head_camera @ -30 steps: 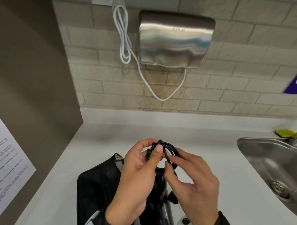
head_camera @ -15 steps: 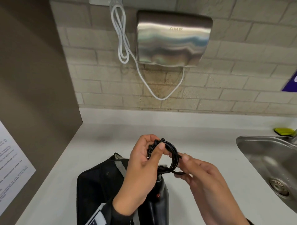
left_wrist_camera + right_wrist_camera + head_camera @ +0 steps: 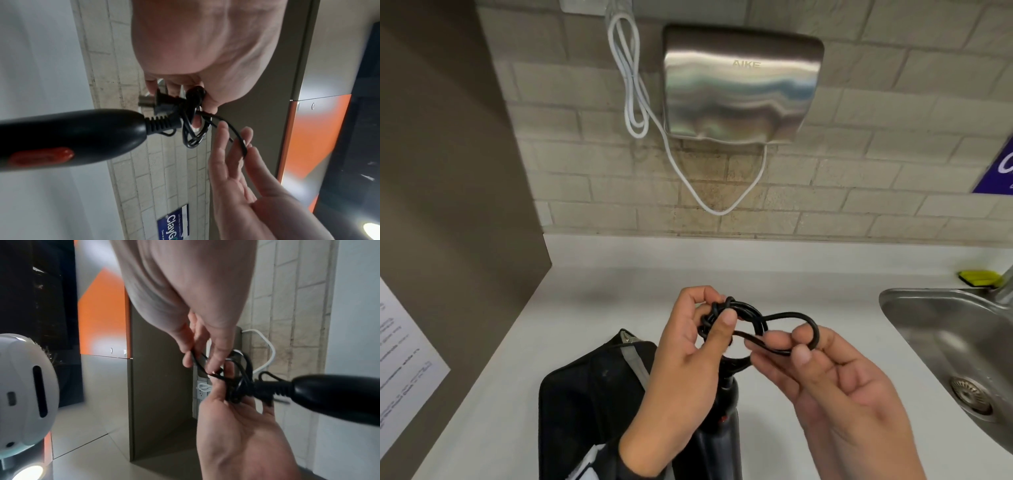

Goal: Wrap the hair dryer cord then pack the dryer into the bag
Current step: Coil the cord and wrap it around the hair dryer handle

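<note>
Hands: your left hand (image 3: 688, 346) pinches the one coiled cord (image 3: 726, 315); your right hand (image 3: 835, 383) pinches its single loose loop.
Dryer: one hair dryer (image 3: 722, 428) hangs below, over one bag (image 3: 589, 394).
Room: bare counter (image 3: 599, 291) ahead; sink (image 3: 928, 308) edge to your right.

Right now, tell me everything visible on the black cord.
The cord is thin, black and looks rubbery, mostly gathered into a small coil at the ribbed collar of the hair dryer handle. The left hand grips the coil and its flat-pin plug. One loose loop sticks out to the right, pinched by the right hand. All is held above the counter.
</note>
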The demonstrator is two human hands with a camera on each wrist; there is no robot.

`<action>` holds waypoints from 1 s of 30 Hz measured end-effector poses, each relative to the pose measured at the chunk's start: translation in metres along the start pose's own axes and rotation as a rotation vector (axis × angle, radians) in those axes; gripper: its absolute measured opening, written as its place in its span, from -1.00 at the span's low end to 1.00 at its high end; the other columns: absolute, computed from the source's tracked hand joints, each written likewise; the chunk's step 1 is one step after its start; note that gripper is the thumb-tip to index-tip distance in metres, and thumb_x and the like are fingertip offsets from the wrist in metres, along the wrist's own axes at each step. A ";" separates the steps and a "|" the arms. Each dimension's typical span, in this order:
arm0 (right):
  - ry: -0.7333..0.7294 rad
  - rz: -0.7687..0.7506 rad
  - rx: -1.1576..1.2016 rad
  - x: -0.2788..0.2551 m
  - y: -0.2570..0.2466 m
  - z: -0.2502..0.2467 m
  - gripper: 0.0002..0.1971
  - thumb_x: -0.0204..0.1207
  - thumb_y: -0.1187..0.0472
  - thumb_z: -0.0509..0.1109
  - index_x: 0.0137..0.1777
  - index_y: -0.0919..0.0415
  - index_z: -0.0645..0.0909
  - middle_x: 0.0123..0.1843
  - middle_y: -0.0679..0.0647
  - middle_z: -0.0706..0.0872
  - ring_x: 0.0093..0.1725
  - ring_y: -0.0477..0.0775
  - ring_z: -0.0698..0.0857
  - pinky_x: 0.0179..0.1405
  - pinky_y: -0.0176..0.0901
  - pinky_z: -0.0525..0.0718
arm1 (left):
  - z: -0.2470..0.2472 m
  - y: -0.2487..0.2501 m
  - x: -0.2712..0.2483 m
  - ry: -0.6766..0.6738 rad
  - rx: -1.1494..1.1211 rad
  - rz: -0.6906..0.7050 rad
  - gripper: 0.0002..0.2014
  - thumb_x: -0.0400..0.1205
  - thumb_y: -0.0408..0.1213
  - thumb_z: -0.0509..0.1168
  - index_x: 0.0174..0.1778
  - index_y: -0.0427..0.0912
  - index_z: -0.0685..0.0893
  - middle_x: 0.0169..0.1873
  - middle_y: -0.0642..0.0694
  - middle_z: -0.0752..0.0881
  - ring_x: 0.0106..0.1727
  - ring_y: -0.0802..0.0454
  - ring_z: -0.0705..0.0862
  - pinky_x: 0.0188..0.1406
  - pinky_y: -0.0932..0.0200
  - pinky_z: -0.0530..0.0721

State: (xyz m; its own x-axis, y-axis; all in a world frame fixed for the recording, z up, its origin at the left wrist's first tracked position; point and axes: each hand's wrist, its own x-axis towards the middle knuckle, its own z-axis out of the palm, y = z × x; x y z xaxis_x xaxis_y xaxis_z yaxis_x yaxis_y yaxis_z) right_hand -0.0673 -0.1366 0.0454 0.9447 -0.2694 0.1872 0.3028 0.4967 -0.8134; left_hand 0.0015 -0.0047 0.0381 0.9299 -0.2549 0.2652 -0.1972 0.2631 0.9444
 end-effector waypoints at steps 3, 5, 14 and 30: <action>-0.002 -0.016 0.138 0.005 0.005 0.001 -0.57 -0.06 0.08 0.81 -0.20 0.21 0.80 -0.26 0.22 0.84 -0.14 0.25 0.85 -0.16 -0.01 0.80 | 0.000 -0.003 -0.001 0.000 -0.045 -0.015 -0.83 0.58 -0.06 0.32 0.04 0.03 0.60 -0.09 -0.07 0.73 -0.06 0.13 0.67 0.02 0.32 0.65; -0.028 0.019 0.284 0.011 0.011 -0.006 -0.65 0.20 0.14 0.71 -0.05 0.29 0.79 -0.29 0.17 0.79 -0.19 0.20 0.83 -0.05 0.10 0.77 | -0.002 -0.003 0.000 0.004 -0.091 -0.033 -0.84 0.57 -0.09 0.33 0.03 0.01 0.62 -0.11 -0.03 0.73 -0.11 0.20 0.66 -0.09 0.43 0.64; -0.196 0.244 0.502 0.016 -0.002 -0.016 -0.62 0.74 0.14 0.21 0.36 0.47 0.51 -0.29 0.17 0.62 -0.45 0.01 0.30 -0.48 -0.14 0.37 | -0.007 -0.001 0.004 -0.017 -0.066 -0.012 -0.82 0.58 -0.10 0.34 0.09 0.11 0.68 -0.25 0.08 0.73 -0.21 0.21 0.67 -0.08 0.42 0.60; -0.177 -0.172 -0.507 0.023 -0.036 -0.013 -0.48 0.37 -0.25 0.47 -0.03 0.25 0.76 -0.36 0.07 0.65 -0.43 -0.03 0.44 -0.50 -0.27 0.43 | -0.016 0.002 0.002 -0.081 0.534 0.234 -0.80 0.56 -0.16 0.51 0.04 0.18 0.73 -0.12 0.32 0.81 0.06 0.31 0.76 0.05 0.54 0.55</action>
State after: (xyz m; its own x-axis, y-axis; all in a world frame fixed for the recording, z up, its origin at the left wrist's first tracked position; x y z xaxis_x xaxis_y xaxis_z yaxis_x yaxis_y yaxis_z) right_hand -0.0582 -0.1717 0.0718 0.9069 -0.1476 0.3947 0.3973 -0.0127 -0.9176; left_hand 0.0080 0.0105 0.0369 0.8201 -0.3224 0.4727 -0.5432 -0.1789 0.8203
